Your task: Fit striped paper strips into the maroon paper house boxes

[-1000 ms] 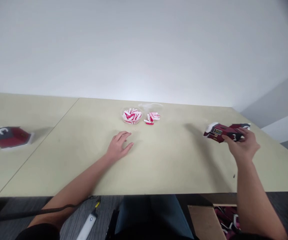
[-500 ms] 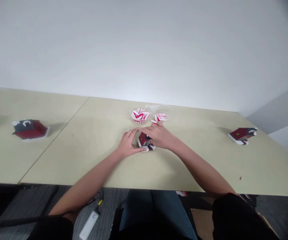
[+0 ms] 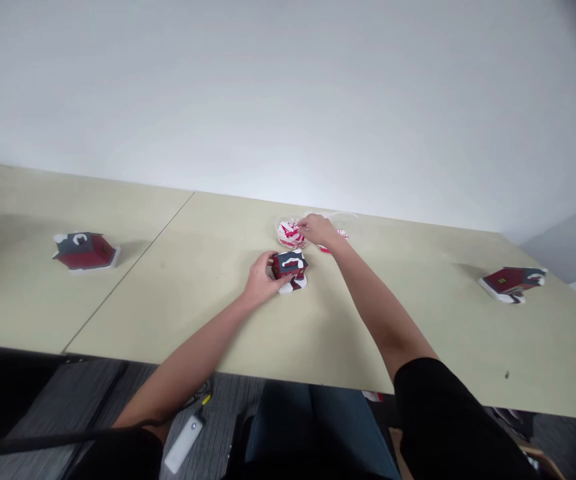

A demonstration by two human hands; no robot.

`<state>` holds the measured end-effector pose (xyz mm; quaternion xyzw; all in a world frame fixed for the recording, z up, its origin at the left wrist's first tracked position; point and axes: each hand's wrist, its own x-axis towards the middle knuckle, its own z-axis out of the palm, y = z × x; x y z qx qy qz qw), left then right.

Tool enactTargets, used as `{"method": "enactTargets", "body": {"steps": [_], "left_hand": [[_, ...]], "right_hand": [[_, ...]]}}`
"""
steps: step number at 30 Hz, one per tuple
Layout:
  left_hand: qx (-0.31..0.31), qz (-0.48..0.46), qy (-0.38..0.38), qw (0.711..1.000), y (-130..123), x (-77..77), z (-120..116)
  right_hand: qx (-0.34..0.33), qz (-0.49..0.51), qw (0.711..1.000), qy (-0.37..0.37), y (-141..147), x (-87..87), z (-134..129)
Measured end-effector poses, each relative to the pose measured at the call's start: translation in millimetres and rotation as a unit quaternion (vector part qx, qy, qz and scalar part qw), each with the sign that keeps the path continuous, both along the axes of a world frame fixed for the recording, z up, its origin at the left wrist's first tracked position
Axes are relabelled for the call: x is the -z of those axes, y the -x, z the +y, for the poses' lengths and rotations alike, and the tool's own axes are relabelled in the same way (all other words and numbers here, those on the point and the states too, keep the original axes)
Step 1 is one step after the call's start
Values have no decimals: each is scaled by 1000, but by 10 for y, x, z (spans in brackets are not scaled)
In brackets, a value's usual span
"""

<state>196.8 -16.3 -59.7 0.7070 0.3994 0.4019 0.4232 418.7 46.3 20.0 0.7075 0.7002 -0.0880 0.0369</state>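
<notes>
A small dark red model house (image 3: 292, 265) with a grey roof and white snow trim stands on the table in front of me. Around its left side curls my left hand (image 3: 262, 277), thumb at the front, fingers behind. Farther back, my right hand (image 3: 317, 230) reaches over the right edge of a clear bowl (image 3: 283, 241) filled with red-and-white pieces (image 3: 291, 235). Its fingertips are pinched at those pieces; whether they grip one is too small to tell. Partly behind my right wrist lie more red-and-white striped pieces (image 3: 342, 234).
Two similar model houses stand on the table (image 3: 168, 293), a left house (image 3: 86, 252) and a right house (image 3: 512, 283). A tiny dark bit (image 3: 507, 375) lies near the front right edge. Below, a white power bank (image 3: 184, 443) with a cable is on the floor side.
My right hand has left the house and moved back to the bowl. My left hand remains at the house, whose roof now shows. The view has shifted slightly left.
</notes>
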Motion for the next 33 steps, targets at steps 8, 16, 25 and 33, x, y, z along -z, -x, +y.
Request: {"method": "enactTargets", "body": {"steps": [8,16,25,33], "left_hand": [[-20,37,-15,999,16,30,19],[93,18,-84,992,85,-52,33],[216,-28,11,976,20,-71,152],[160,-77,146,973,-286,-189,359]], "right_hand": [[5,-12,999,-47,82,56,35],[10,177,960,-215,-381,66,-922],[-82,-45,993,-79,-453,403,-1644],[-17,116,993,-21,-659,439,-1471]]}}
